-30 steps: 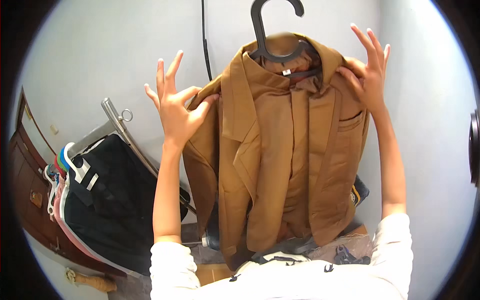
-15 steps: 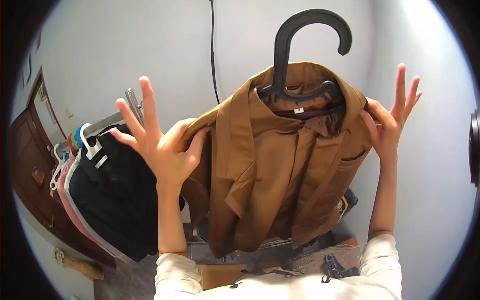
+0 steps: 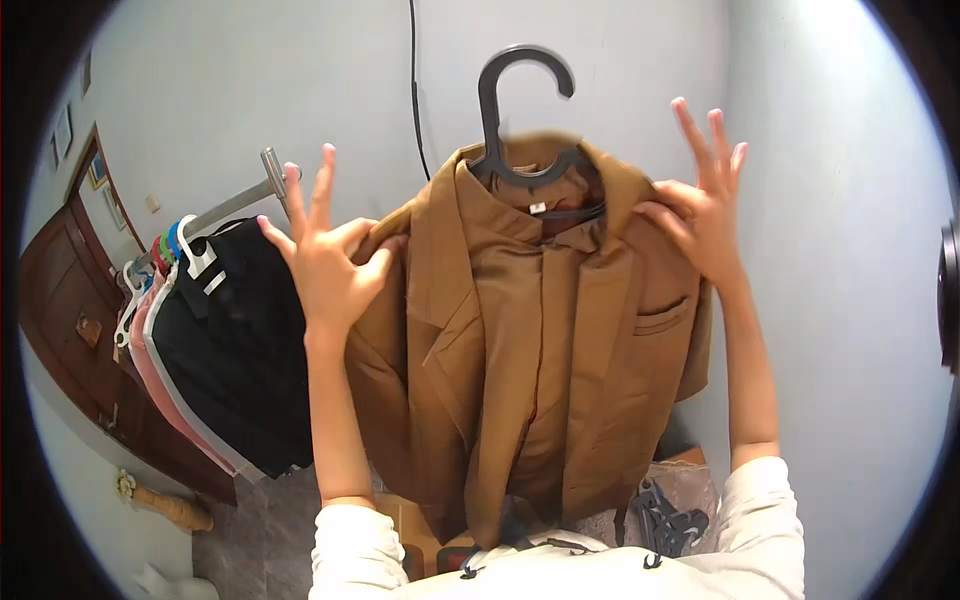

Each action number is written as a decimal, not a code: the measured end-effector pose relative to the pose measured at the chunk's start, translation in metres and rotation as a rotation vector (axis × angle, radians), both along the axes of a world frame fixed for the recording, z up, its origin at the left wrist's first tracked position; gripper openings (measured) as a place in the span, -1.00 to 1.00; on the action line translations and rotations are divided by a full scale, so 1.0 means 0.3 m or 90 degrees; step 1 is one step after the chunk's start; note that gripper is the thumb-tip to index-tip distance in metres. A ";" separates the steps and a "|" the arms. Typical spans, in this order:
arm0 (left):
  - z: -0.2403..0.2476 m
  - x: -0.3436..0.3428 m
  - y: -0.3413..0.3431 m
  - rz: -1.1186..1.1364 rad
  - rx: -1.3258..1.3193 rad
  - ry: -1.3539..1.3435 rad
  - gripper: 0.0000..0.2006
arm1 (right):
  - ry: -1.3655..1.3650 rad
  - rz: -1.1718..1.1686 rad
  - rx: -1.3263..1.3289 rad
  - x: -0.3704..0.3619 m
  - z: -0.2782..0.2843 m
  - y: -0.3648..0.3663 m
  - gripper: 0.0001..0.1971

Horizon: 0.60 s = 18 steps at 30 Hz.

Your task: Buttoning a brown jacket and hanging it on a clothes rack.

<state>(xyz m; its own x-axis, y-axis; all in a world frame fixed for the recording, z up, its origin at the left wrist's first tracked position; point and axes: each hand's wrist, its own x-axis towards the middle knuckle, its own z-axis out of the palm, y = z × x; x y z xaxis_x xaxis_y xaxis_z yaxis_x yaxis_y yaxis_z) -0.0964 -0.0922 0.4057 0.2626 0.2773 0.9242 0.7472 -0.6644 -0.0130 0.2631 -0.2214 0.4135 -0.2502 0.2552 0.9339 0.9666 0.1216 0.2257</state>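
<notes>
A brown collared jacket [image 3: 520, 290] hangs upright in front of me on a black hanger [image 3: 492, 110], whose large hook rises free above the collar. My left hand [image 3: 335, 265] pinches the jacket's left shoulder between thumb and index finger, the other fingers spread upward. On the other side my right hand [image 3: 705, 220] pinches the right shoulder near the lapel in the same manner. A small white label shows inside the neck. The jacket's front hangs down with a chest pocket on the right side.
At the left, a metal clothes rail [image 3: 225, 208] carries a black garment [image 3: 235, 330] and pink and white ones on coloured hangers. Behind them stands a brown wooden door [image 3: 75, 300]. Dark sandals [image 3: 670, 520] lie low at the right. A black cable [image 3: 414, 100] runs down the wall.
The jacket and its hanger have moved left and a little farther from me, with both hands still pinching the shoulders. The front now hangs flatter, and more of the chest pocket shows.
</notes>
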 end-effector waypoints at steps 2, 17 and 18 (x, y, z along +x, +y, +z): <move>-0.076 0.008 0.063 -0.004 -0.056 0.036 -0.86 | 0.022 0.009 -0.075 0.022 -0.089 0.069 -0.77; -0.581 0.322 0.873 0.010 -0.248 0.055 -0.80 | 0.069 -0.117 -0.203 0.259 -0.578 0.889 -0.79; -0.662 0.338 0.910 0.004 -0.233 0.040 -0.79 | 0.078 -0.107 -0.202 0.269 -0.640 0.923 -0.81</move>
<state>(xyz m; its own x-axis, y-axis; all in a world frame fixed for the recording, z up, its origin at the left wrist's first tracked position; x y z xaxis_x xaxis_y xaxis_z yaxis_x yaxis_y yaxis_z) 0.0051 0.1806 0.2071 0.3136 0.5884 0.7452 0.7564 -0.6292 0.1785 0.3439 0.0555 0.2214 -0.0717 0.5651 0.8219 0.9965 0.0044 0.0838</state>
